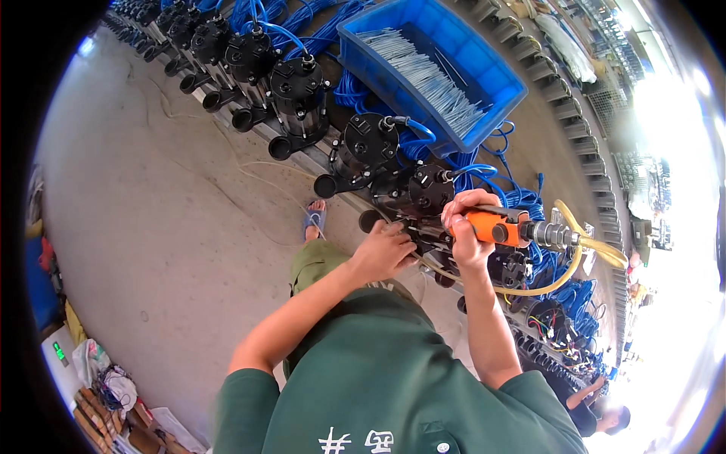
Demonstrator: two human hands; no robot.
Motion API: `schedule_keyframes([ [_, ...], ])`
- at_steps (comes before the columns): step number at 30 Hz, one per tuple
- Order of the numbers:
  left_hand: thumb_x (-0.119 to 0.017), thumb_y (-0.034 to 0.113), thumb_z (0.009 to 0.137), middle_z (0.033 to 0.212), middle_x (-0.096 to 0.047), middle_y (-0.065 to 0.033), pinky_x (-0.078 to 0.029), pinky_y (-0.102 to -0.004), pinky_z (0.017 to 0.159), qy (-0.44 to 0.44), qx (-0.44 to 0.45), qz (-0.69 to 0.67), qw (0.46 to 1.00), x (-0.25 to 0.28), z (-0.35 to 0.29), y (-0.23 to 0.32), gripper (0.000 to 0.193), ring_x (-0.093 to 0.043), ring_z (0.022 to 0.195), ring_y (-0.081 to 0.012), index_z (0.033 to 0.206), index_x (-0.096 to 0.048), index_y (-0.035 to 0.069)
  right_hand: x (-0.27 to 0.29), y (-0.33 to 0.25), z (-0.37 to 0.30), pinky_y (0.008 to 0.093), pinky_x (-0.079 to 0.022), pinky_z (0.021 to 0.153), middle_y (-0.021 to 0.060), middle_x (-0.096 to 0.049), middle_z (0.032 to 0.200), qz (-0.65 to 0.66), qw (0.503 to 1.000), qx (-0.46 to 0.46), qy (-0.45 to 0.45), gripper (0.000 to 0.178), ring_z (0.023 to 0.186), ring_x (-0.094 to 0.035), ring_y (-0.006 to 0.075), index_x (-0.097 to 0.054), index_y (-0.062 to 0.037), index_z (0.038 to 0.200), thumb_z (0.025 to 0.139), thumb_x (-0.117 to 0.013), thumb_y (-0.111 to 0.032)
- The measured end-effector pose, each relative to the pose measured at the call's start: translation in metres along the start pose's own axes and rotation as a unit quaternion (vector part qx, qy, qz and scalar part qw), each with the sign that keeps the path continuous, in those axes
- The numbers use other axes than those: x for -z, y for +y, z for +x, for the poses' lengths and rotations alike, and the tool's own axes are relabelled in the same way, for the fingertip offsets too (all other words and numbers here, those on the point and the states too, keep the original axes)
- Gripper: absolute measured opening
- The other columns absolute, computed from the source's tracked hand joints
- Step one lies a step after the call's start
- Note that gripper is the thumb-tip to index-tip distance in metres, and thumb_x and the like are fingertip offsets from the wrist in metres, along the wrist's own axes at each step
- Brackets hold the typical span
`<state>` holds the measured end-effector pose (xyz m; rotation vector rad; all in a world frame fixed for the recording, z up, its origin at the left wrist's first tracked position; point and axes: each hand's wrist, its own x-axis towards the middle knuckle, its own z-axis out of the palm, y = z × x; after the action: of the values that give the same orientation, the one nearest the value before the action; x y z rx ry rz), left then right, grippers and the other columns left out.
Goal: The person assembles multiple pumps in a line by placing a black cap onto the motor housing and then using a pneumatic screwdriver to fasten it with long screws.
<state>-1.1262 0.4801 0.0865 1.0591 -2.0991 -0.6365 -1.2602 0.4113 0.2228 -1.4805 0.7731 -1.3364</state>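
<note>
My right hand (pixel 470 234) is wrapped round an orange air tool (pixel 491 227) with a black lever along its top. A metal coupling (pixel 550 234) joins the tool to a yellow air hose (pixel 563 281), which loops back under my right wrist toward my left hand. The tool's working end is hidden behind my fingers. A black pump (pixel 420 189) with a blue cable leaving its top leans just beyond both hands. My left hand (pixel 384 251) is closed by the pump's lower side, its fingertips curled down; what they grip is hidden.
More black pumps (pixel 299 94) stand in a row running to the far left. Behind them is a blue bin (pixel 484 106) of thin pale strips, with coiled blue cables (pixel 321 19) around it. A person (pixel 586 397) works at the lower right. Boxes and bags (pixel 113 393) lie lower left.
</note>
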Motion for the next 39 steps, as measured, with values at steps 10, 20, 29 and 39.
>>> schedule_keyframes([
  [10,-0.076,0.036,0.082,0.094,-0.064,-0.0143,-0.051,-0.0495,0.066,0.004,0.278,-0.023,0.960,0.017,-0.003,-0.006,0.044,-0.065,0.086,-0.0402,0.102,-0.056,0.002,-0.001,0.002,-0.005,0.0301,-0.050,0.063,0.0111,-0.055,0.092,-0.020,1.000,-0.021,0.009,0.026,0.067,-0.052,0.0136,-0.048,-0.0036,0.107,0.083,-0.056,0.002],
  [20,-0.092,0.021,0.058,0.141,-0.043,-0.0265,-0.040,-0.0464,0.107,0.219,0.303,-0.110,0.921,-0.026,0.031,-0.039,0.116,-0.046,0.127,-0.0446,0.147,-0.023,-0.007,-0.045,-0.026,0.019,0.0246,-0.052,0.066,0.0090,-0.063,0.096,0.043,0.999,-0.010,-0.009,0.034,0.074,-0.061,0.0115,-0.053,-0.0003,0.117,0.084,-0.060,0.003],
  [29,-0.091,0.017,0.060,0.127,-0.055,-0.0232,-0.048,-0.0440,0.097,0.245,0.253,-0.091,0.932,-0.038,0.032,-0.050,0.101,-0.056,0.116,-0.0411,0.141,-0.035,-0.003,-0.049,0.024,0.036,0.0255,-0.051,0.069,0.0068,-0.063,0.087,-0.016,1.000,-0.004,-0.011,0.024,0.078,-0.061,0.0114,-0.059,-0.0008,0.105,0.081,-0.063,0.003],
  [39,-0.090,0.020,0.062,0.114,-0.066,-0.0206,-0.052,-0.0458,0.087,0.171,0.355,-0.081,0.915,-0.039,0.036,-0.047,0.090,-0.065,0.104,-0.0398,0.134,-0.040,0.000,-0.001,-0.048,0.046,0.0251,-0.052,0.067,0.0058,-0.065,0.084,0.078,0.982,0.038,0.169,0.026,0.073,-0.062,0.0108,-0.064,0.0021,0.100,0.074,-0.059,0.004],
])
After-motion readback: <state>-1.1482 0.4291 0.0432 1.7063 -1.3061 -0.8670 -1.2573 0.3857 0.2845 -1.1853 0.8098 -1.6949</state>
